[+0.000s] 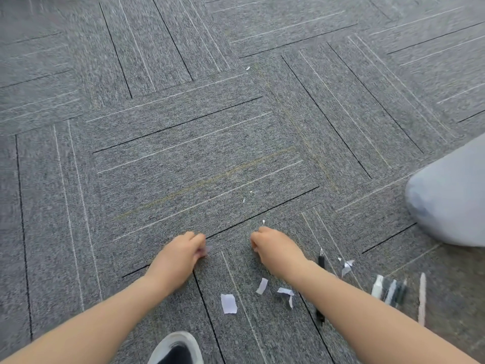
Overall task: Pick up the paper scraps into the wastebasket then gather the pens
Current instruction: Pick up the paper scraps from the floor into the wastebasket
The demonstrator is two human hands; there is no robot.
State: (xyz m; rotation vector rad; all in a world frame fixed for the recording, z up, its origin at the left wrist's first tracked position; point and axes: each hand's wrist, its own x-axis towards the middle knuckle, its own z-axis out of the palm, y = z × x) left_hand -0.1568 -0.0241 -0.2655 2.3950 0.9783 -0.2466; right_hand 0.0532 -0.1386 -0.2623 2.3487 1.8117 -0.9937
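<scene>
We take the white-soled shoe point(175, 349) at the bottom edge as our landmark. Above and just left of it, our left hand point(181, 254) has its fingers curled, pinching a small pale paper scrap point(207, 249) against the grey ribbed carpet point(183, 143). Above and right of the shoe, our right hand point(273, 249) is curled too; we cannot tell whether it holds anything. Right of the shoe lie flat torn scraps: a squarish one point(228, 303), a narrow strip point(262, 286) tilted up-right, a crumpled one point(286, 292). Farther right, a black pen point(321, 261) points away from us, its long axis roughly upright in view. Blurred black-and-white pens point(388, 288) lie beyond, then a pale pink stick point(422, 298), also upright. A grey-white plastic-lined wastebasket point(451, 203) sits far upper right.
</scene>
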